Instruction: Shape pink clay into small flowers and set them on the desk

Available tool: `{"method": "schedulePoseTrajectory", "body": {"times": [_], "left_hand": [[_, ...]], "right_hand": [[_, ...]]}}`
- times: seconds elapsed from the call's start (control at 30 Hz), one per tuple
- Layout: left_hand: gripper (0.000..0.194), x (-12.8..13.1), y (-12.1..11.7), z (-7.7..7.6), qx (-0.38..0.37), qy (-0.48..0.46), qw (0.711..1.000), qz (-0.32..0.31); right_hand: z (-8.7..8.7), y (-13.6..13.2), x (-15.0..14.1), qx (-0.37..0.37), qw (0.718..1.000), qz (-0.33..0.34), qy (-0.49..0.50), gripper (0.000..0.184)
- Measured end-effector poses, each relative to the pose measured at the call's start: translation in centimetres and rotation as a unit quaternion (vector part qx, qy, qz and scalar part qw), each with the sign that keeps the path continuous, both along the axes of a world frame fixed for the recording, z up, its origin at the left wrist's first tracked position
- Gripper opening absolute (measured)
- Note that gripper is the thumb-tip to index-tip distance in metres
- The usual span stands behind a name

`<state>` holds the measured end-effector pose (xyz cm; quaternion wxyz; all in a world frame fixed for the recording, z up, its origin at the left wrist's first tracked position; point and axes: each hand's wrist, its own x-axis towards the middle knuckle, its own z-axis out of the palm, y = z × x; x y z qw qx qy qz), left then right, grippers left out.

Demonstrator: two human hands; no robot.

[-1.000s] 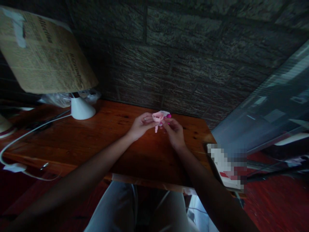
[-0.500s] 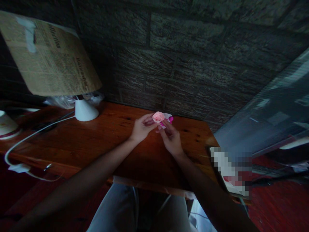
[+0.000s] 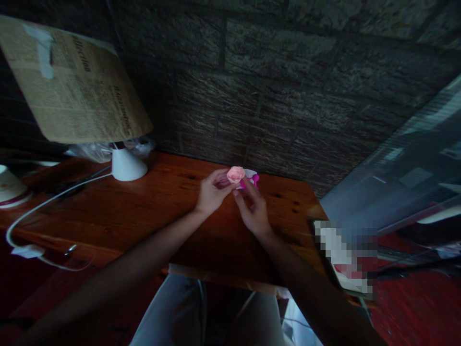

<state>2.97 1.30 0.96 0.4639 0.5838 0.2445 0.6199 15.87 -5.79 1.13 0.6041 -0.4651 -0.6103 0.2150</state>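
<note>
A pale pink artificial rose (image 3: 236, 174) faces up above the wooden desk (image 3: 162, 226). My left hand (image 3: 213, 192) is closed around its left side and underside, the thumb lying below the bloom. On the other side, my right hand (image 3: 252, 206) has its fingertips near the rose's lower right edge. Its fingers are bent and slightly apart, and whether they touch the flower is unclear. Behind the right fingers lies a bright magenta item with a round knob (image 3: 255, 178), on or beside a whitish piece (image 3: 249, 173). My hands partly hide both.
A lamp with a newsprint shade (image 3: 82, 91) and white base (image 3: 128, 164) stands on the left, its white cord (image 3: 54, 194) running over the desk edge. A paper cup (image 3: 12, 187) is at far left. A dark brick wall (image 3: 281, 96) rises behind. A blurred-out object (image 3: 342, 259) lies right.
My right hand has shifted slightly down and left, uncovering more of the magenta item. The rose and my left hand have barely moved.
</note>
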Motion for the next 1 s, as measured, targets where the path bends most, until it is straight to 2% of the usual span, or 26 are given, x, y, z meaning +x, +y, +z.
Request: {"method": "schedulePoseTrajectory", "body": {"times": [0.13,0.3,0.47,0.63,0.83,1.0], "left_hand": [[0.051,0.0,-0.2,0.0,-0.013,0.002,1.000,0.015],[0.052,0.1,-0.1,-0.2,-0.021,0.001,1.000,0.019],[0.065,0.1,0.1,-0.6,-0.007,-0.001,0.998,-0.058],[0.057,-0.1,0.2,-0.5,-0.001,0.036,0.993,-0.109],[0.055,-0.4,0.0,0.2,-0.006,0.032,0.995,-0.099],[0.051,-0.6,-0.2,0.3,0.005,0.073,0.995,-0.072]], "right_hand": [[-0.8,0.3,-0.3,-0.024,0.999,0.025,0.024,0.051],[-1.1,0.5,-0.9,0.002,1.000,0.014,0.017,0.058],[-1.1,1.2,-0.5,0.007,0.998,-0.020,0.051,0.050],[-0.9,1.5,0.8,0.016,0.995,-0.042,0.088,0.040],[-0.1,1.1,1.0,0.024,0.996,-0.019,0.080,0.036],[-0.5,1.3,1.1,0.006,0.995,-0.017,0.098,0.034]]}}
